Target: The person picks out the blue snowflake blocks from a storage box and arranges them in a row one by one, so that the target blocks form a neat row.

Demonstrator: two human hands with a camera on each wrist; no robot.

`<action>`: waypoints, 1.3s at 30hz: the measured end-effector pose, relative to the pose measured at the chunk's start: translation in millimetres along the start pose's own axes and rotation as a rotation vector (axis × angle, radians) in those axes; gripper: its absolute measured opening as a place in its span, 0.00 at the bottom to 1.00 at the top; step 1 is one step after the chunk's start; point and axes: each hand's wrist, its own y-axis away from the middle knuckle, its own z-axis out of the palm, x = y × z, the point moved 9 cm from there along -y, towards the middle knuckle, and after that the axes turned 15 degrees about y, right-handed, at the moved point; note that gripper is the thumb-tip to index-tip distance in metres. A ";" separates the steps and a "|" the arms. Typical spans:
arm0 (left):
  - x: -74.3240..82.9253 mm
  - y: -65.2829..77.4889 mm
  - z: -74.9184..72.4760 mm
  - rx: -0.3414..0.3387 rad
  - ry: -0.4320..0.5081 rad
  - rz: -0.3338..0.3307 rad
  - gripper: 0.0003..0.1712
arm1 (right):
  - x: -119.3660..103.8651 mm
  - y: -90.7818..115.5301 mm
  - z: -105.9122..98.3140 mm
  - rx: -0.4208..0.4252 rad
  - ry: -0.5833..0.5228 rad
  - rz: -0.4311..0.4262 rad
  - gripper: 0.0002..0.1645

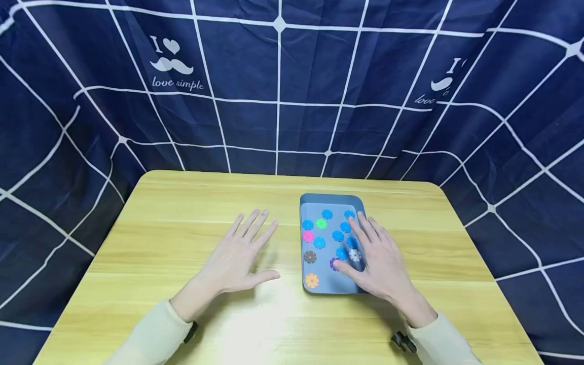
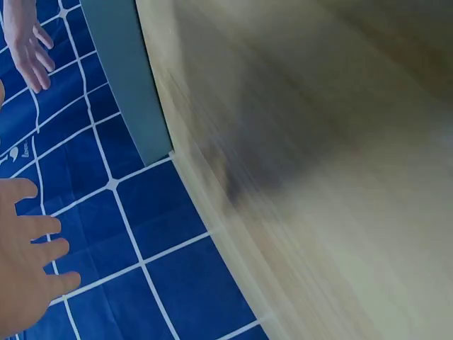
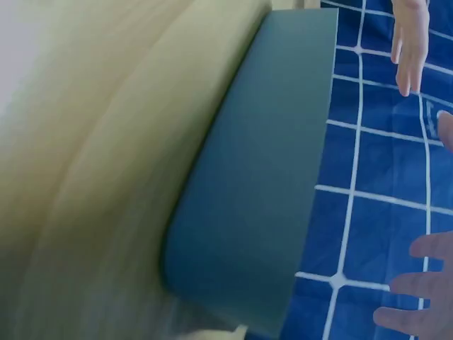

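My left hand (image 1: 234,258) hovers over the wooden table with its fingers straight and spread, holding nothing. To its right lies a blue-grey tray (image 1: 333,198) with several flower-shaped plastic discs in it. Most are blue, such as one blue disc (image 1: 327,214); there is also a green disc (image 1: 321,223), a pink disc (image 1: 308,236), a brown disc (image 1: 310,257), an orange disc (image 1: 312,280) and a white disc (image 1: 355,255). My right hand (image 1: 380,261) spreads over the tray's right side, its thumb overlapping a purple disc (image 1: 333,263). The right wrist view shows the tray's outer wall (image 3: 255,163).
The light wooden table (image 1: 205,197) has rounded back corners. A dark blue curtain (image 1: 246,61) with white grid lines encloses its back and sides. Black wrist straps (image 1: 403,342) show at the sleeve cuffs.
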 end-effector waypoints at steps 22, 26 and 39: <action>29.8 -52.6 46.1 -0.103 0.095 0.196 0.42 | 79.3 27.3 35.5 -0.130 -0.479 0.388 0.38; 32.7 -58.5 50.7 -0.093 0.078 0.231 0.38 | 87.4 32.2 43.4 -0.168 -0.448 0.407 0.33; 29.1 -78.1 63.7 -0.118 0.107 0.211 0.34 | 95.9 48.6 63.5 -0.290 -0.709 0.475 0.27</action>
